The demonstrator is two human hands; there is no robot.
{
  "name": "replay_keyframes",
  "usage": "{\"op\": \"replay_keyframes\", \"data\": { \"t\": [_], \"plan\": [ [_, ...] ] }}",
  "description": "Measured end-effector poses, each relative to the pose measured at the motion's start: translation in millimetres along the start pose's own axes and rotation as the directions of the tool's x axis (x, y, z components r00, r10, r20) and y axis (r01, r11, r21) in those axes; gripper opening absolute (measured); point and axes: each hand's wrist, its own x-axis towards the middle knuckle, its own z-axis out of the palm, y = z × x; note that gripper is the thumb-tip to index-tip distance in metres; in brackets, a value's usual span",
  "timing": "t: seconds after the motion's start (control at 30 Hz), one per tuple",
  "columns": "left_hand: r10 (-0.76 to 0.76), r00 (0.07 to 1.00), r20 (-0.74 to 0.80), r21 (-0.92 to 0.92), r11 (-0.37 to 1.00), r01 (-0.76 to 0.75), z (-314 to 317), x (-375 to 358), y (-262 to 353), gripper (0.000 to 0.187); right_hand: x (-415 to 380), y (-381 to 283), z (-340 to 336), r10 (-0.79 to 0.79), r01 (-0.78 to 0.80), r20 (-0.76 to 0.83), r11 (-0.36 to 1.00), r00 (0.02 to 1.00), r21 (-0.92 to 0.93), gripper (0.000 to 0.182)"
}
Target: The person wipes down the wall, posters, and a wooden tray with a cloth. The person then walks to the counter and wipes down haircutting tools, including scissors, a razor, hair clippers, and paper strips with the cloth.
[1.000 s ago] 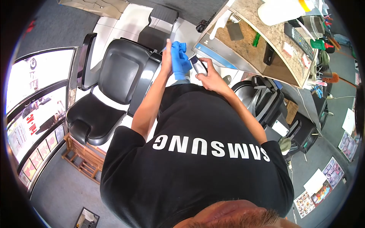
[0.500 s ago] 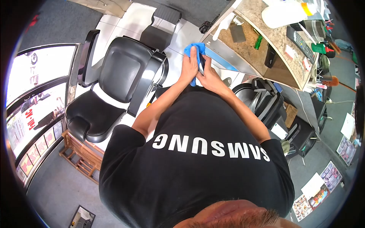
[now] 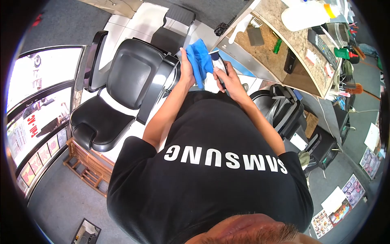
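A blue cloth [image 3: 198, 61] hangs spread out in my left hand [image 3: 186, 72], which grips it along its left side with the thumb raised. My right hand [image 3: 231, 82] is wrapped round a hair clipper [image 3: 218, 63] with a dark blade end and a silver-grey body. The clipper tilts, its blade end upward and close to the cloth's right edge. Both hands are out in front of my black shirt, above the light tiled floor.
A black barber chair [image 3: 132, 73] stands at left, its footrest [image 3: 178, 15] beyond. To the right, a counter [image 3: 280, 24] carries a white bottle [image 3: 304, 16] and a remote control [image 3: 322, 46]. Its open shelf holds a brush [image 3: 256, 22], a green bottle [image 3: 277, 46] and a black device [image 3: 289, 61].
My hands have moved apart. The cloth, earlier bunched between both hands round the clipper, now hangs opened in the left, and the clipper shows uncovered in the right.
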Motion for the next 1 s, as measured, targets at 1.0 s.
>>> {"op": "replay_keyframes", "data": {
  "t": [1.0],
  "plan": [
    [0.279,0.947,-0.158,0.261,0.937,-0.233,23,-24,-16,0.07,7,-2,4,-0.086,-0.011,-0.166,0.859,0.982,-0.511,0.059]
  ]
}}
